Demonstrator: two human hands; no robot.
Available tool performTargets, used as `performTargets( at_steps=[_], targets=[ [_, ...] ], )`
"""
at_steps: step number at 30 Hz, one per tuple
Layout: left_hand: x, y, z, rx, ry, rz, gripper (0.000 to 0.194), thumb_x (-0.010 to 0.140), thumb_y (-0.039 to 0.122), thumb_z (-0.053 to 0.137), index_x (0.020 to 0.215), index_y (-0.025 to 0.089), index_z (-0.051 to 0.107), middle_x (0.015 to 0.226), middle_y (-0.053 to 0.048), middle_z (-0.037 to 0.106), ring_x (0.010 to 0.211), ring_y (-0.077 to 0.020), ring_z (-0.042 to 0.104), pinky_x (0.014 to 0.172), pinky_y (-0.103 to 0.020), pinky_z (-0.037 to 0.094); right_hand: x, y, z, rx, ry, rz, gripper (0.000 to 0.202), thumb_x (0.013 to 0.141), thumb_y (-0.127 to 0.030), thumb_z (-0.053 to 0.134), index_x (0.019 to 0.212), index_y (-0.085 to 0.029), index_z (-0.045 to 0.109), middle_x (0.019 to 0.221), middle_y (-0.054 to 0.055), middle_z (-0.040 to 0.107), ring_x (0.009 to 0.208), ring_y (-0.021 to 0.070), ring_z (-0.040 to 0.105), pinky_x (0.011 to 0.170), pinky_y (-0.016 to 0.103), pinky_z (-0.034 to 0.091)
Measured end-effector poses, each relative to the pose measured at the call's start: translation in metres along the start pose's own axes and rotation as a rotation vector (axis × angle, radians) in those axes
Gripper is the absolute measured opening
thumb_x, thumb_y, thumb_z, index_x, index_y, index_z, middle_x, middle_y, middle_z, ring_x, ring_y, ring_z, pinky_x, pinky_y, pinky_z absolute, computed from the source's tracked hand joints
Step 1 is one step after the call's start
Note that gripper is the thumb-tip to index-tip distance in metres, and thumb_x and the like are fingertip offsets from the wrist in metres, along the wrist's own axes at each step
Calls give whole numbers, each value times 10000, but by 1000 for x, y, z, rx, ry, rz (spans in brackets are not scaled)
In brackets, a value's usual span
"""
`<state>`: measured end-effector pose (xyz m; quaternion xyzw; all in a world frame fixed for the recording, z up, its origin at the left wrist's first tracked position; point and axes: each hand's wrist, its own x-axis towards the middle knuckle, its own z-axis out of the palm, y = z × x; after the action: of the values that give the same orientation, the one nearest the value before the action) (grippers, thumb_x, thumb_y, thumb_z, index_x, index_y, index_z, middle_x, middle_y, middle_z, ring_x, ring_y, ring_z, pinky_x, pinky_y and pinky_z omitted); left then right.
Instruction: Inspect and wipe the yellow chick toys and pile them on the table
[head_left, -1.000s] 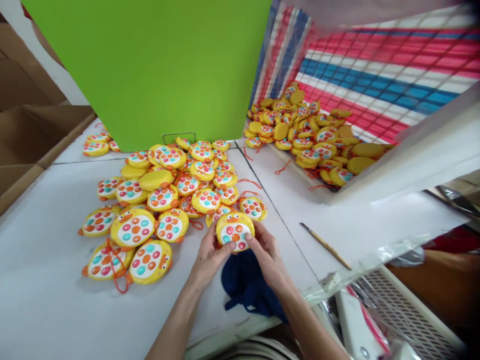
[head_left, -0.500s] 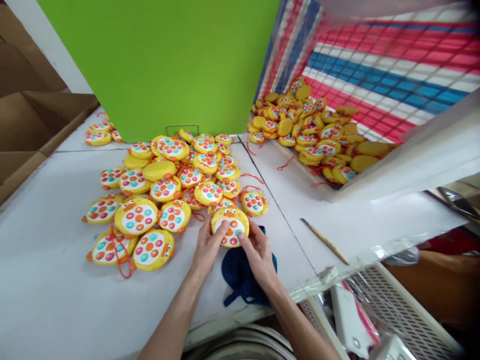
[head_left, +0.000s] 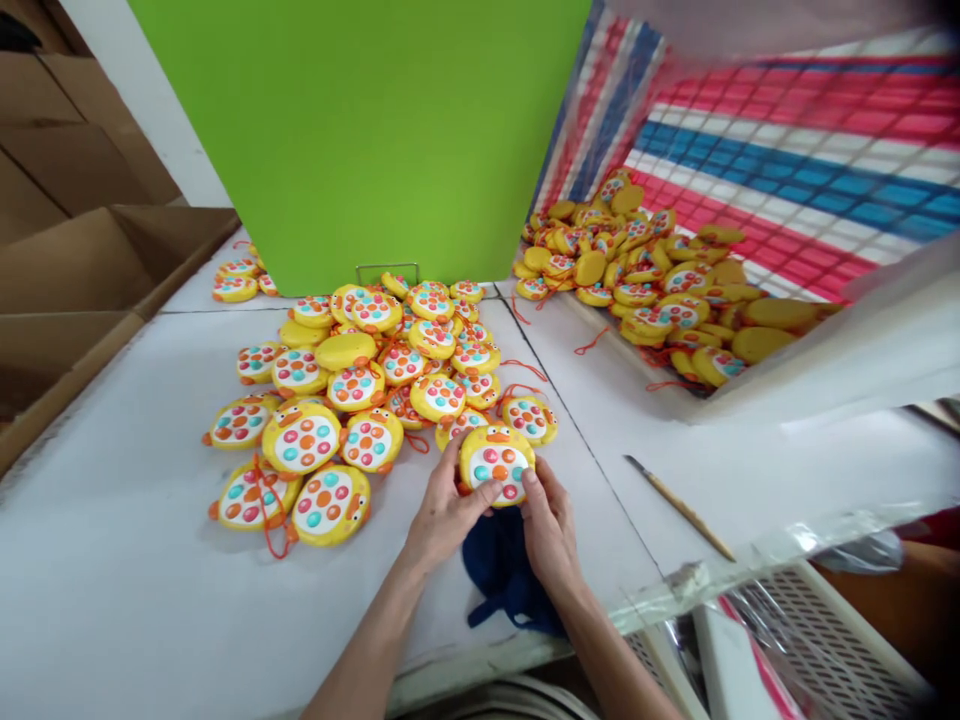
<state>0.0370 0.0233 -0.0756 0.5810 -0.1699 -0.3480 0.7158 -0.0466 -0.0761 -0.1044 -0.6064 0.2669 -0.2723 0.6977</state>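
Note:
Between my two hands is a yellow duck-shaped toy [head_left: 498, 462] with a white belly and coloured round buttons, its face turned away from me. My left hand [head_left: 450, 500] is closed on its left side, with the thumb on the lower edge of the belly. My right hand [head_left: 551, 510] grips the right side, thumb beside a teal button. Beneath the hands lies a dark blue cloth [head_left: 499, 570], partly covered. Just beyond and to the left spreads a pile of similar duck toys [head_left: 371, 365], some with red cord loops.
A green panel [head_left: 352, 140] stands behind the pile. At right, more duck toys [head_left: 645, 280] fill a container lined with striped sheeting [head_left: 787, 170]. A thin wooden-handled tool [head_left: 682, 508] lies right of my hands. Cardboard boxes [head_left: 75, 260] stand left; a plastic crate [head_left: 840, 640] sits below the table edge.
The view has shifted, so the scene sits further right. My left thumb has moved from the belly's upper buttons to its lower edge; both hands still hold the toy.

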Motion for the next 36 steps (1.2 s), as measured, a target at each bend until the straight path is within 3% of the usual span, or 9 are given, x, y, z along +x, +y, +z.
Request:
performTargets(
  at_steps=[5, 7, 10, 14, 19, 25, 31, 36],
  targets=[
    [-2, 1, 2, 47, 7, -3, 716, 736, 397, 681, 1345, 229, 344, 1122, -95, 586, 828, -200, 622, 549, -226, 536, 1, 5, -1, -11, -12, 8, 551, 833, -514, 518, 1293, -213, 494, 1179, 74, 619, 1063, 248, 588, 884, 366, 505],
    [-3, -1, 2, 49, 10, 0, 722, 749, 403, 665, 1363, 240, 322, 1178, -107, 564, 885, -219, 620, 571, -237, 539, 2, 7, -2, -16, 3, 1, 538, 838, -507, 512, 1294, -223, 495, 1188, 70, 614, 1065, 247, 587, 879, 367, 508],
    [-2, -2, 1, 54, 19, 41, 722, 729, 376, 695, 1350, 241, 352, 1223, -99, 552, 1014, -235, 587, 725, -271, 542, 3, 7, -2, -30, -5, -23, 515, 844, -497, 509, 1285, -231, 504, 1192, 65, 612, 1092, 250, 574, 881, 371, 509],
    [-2, 1, -2, 67, 127, 54, 563, 759, 401, 658, 1250, 190, 481, 1188, -100, 579, 1092, -238, 545, 925, -330, 465, -1, -2, 2, -133, -34, -27, 471, 812, -485, 568, 1201, -220, 562, 1184, 65, 617, 1066, 246, 587, 886, 355, 507],
    [-4, 6, -4, 77, 257, 24, 470, 765, 400, 651, 1178, 193, 562, 1195, -88, 582, 1140, -256, 512, 955, -330, 431, -7, -4, 4, -205, -13, -37, 503, 819, -530, 530, 1215, -223, 570, 1215, 60, 602, 1118, 243, 555, 930, 337, 481],
    [-2, 5, -4, 25, 142, 59, 394, 838, 439, 540, 1146, 199, 594, 1180, -81, 598, 1133, -251, 523, 950, -322, 436, -2, 1, 4, -38, -2, 28, 477, 841, -504, 514, 1224, -223, 557, 1177, 51, 621, 1031, 229, 595, 877, 341, 501],
    [-4, 6, -5, 72, -66, 60, 781, 685, 265, 741, 1364, 243, 357, 1289, -63, 521, 1154, -240, 514, 903, -266, 473, 2, 4, 2, 0, 66, 18, 495, 845, -516, 482, 1219, -202, 562, 1156, 63, 629, 1045, 232, 590, 905, 364, 482],
    [0, 0, -6, -31, -114, 54, 780, 691, 209, 730, 1364, 228, 336, 1316, -75, 495, 1151, -229, 517, 917, -264, 475, 3, 10, 1, 47, 86, 19, 529, 843, -529, 479, 1239, -186, 549, 1166, 72, 625, 1052, 231, 587, 903, 362, 483]
  ],
)
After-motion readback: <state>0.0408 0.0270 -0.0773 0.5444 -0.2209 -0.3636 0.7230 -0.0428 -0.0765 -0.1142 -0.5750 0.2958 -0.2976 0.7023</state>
